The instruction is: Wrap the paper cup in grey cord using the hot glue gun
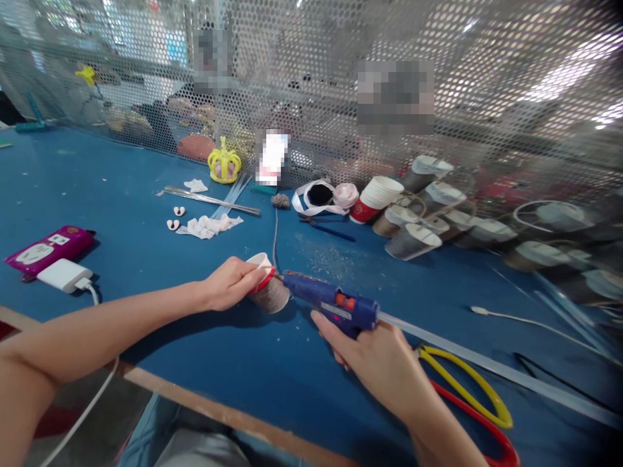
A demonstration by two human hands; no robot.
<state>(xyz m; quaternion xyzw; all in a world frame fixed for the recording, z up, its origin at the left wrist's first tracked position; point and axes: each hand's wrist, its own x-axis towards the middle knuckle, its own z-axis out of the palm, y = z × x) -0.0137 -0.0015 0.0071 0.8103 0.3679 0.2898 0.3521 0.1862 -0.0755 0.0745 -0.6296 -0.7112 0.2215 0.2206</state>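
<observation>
Lying on its side on the blue desk (pixel 146 214), a paper cup (pixel 268 285) is pinched at its rim by the left hand (pixel 232 283). Its right counterpart, the right hand (pixel 377 360), has its grip closed round a blue glue gun (pixel 331 305), whose nozzle touches the cup. Scissors (pixel 467 395) lie just beside that wrist.

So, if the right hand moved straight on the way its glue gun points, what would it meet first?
Probably the small paper cup with a red rim, held by the left hand: the blue hot glue gun in the right hand already has its nozzle there.
</observation>
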